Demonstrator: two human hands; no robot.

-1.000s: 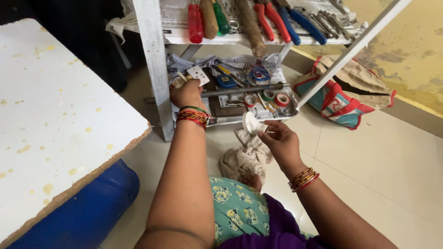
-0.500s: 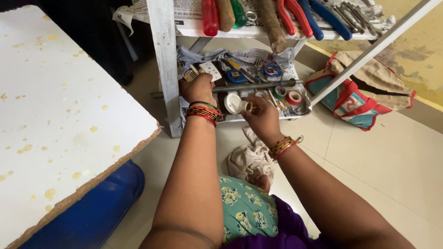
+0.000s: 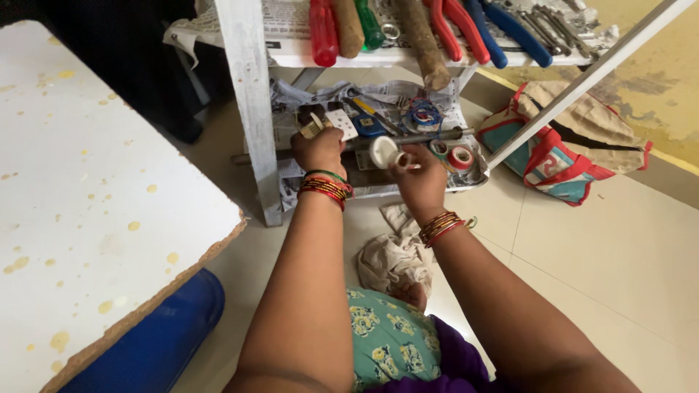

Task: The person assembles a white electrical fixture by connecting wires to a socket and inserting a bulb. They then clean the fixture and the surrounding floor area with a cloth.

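I see a pale tiled floor (image 3: 611,247) under soft daylight. A white metal rack (image 3: 251,109) stands ahead, a speckled white tabletop (image 3: 80,204) at left, and a worn yellow wall (image 3: 655,73) at right behind a striped bag (image 3: 575,138).

The left hand (image 3: 318,149) reaches into the lower shelf (image 3: 408,191) of a white rack, its fingers closed round a small pale piece (image 3: 313,125) near the shelf's left end, just beside a white switch plate (image 3: 341,122). The right hand (image 3: 420,177) is at the shelf's front edge, pinching a round white cap (image 3: 383,151) between thumb and fingers. Just right of it lie rolls of tape (image 3: 453,156), and a blue coil of wire (image 3: 424,116) sits towards the back. On the upper shelf (image 3: 378,57) rest red-handled screwdrivers (image 3: 322,30), pliers (image 3: 457,29) and spanners (image 3: 542,25). A crumpled cloth (image 3: 393,251) lies on the floor below, a striped bag (image 3: 561,145) to the right.
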